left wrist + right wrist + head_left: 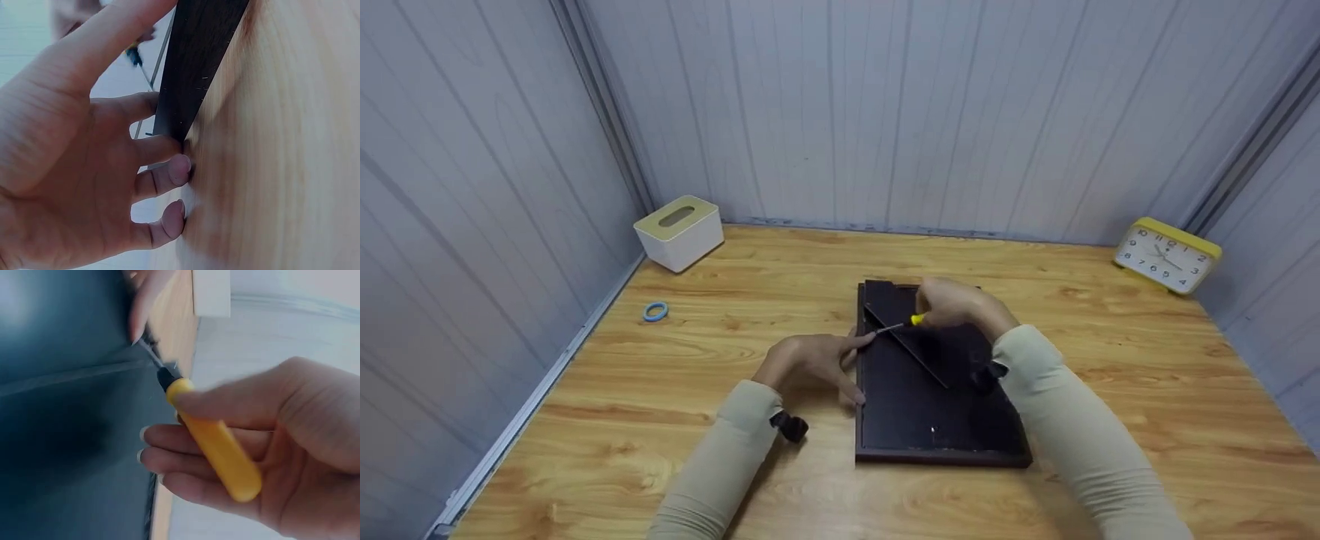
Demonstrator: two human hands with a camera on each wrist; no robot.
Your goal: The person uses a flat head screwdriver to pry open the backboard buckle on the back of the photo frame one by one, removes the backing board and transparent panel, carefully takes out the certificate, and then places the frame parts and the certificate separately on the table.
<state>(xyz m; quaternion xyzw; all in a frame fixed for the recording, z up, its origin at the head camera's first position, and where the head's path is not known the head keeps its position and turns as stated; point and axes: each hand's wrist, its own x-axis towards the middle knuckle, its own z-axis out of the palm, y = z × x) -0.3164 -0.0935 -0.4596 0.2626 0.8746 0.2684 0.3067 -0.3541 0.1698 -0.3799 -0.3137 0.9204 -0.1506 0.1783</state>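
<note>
A dark, flat rectangular picture frame (900, 420) lies back side up, with a thin stand leg (919, 358) slanting across its back. My right hand (956, 304) grips a screwdriver by its yellow handle (216, 444). The screwdriver's metal shaft (891, 328) points left to the frame's left edge, where its tip meets my left index fingertip. At that edge, my left hand (817, 360) is spread, its thumb and index finger touching the frame. In the left wrist view, the other fingers (160, 180) sit low beside the frame's side, near the tabletop.
A blue ring (655, 311) lies on the wooden table (720, 330) to the left. A white tissue box (682, 236) with a yellowish top stands at the back left. A yellow alarm clock (1168, 255) is at the back right. Panelled walls enclose the table.
</note>
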